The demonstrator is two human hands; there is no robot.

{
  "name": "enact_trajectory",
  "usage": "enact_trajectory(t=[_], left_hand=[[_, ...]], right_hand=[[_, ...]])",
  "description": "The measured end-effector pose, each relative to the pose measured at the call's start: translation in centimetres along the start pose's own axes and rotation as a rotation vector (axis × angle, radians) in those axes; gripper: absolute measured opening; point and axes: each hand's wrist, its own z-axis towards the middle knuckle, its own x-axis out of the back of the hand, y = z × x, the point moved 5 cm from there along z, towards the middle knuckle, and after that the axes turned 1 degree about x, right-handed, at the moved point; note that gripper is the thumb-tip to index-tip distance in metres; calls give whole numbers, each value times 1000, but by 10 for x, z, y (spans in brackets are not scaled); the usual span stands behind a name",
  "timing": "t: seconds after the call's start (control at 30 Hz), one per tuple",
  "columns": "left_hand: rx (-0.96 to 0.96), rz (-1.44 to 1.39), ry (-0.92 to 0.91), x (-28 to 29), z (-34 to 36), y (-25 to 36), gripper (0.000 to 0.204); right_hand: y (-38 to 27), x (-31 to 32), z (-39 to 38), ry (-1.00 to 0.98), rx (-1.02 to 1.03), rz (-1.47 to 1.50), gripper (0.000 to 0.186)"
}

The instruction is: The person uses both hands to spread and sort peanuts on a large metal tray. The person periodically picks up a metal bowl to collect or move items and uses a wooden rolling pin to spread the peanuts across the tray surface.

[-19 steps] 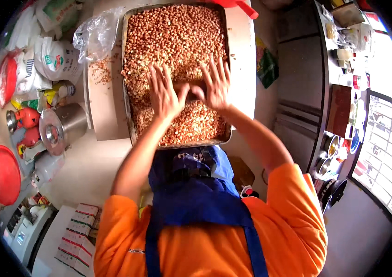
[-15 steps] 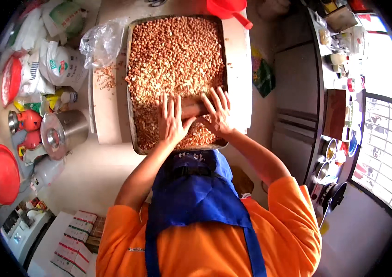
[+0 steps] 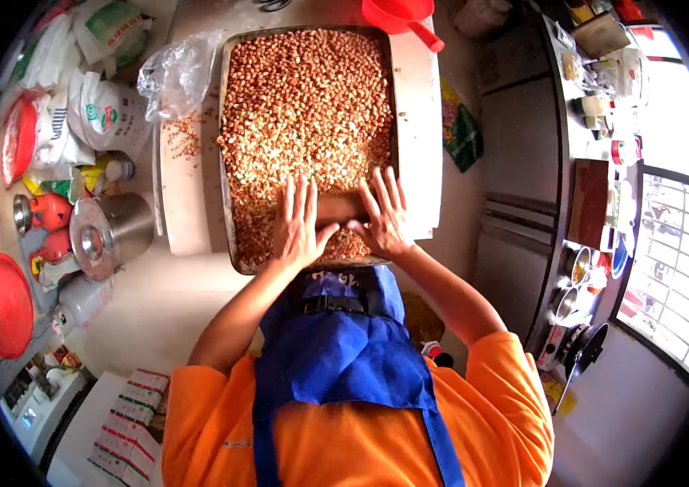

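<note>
A large dark-rimmed tray (image 3: pixel 226 97) holds peanuts (image 3: pixel 312 77) with reddish-brown skins. They are whole at the far end, and paler, broken pieces lie toward the near end. A brown wooden rolling pin (image 3: pixel 338 208) lies crosswise on the broken peanuts in the near half. My left hand (image 3: pixel 298 227) rests flat over its left end, fingers stretched out and thumb pointing inward. Over the right end lies my right hand (image 3: pixel 385 217), also flat with fingers spread. Both hands press from above, and neither wraps round the pin; its ends are hidden under them.
On the table (image 3: pixel 190 191), a clear plastic bag (image 3: pixel 178 77) and scattered peanut bits (image 3: pixel 185 138) lie left of the tray. A red scoop (image 3: pixel 401 15) sits at the far right edge. A steel pot (image 3: pixel 117 231) and sacks stand at left, a dark cabinet (image 3: pixel 519 178) at right.
Both hands and the rolling pin have come a little nearer to me across the peanuts. The tray has hardly moved.
</note>
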Motion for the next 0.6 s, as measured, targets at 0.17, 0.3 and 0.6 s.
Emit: enact_trajectory(t=[0.17,0.3,0.6], left_hand=[[96,54,163,8,148,-50,105],[134,85,309,21,184,-83,101],[12,-26,193,-6,-14,4,85]], right_hand=[[47,-10,136,215,-54,-32,100],[52,-18,190,176,-10,-13,91],[-12,-7,-9,-17,-6,7,82]])
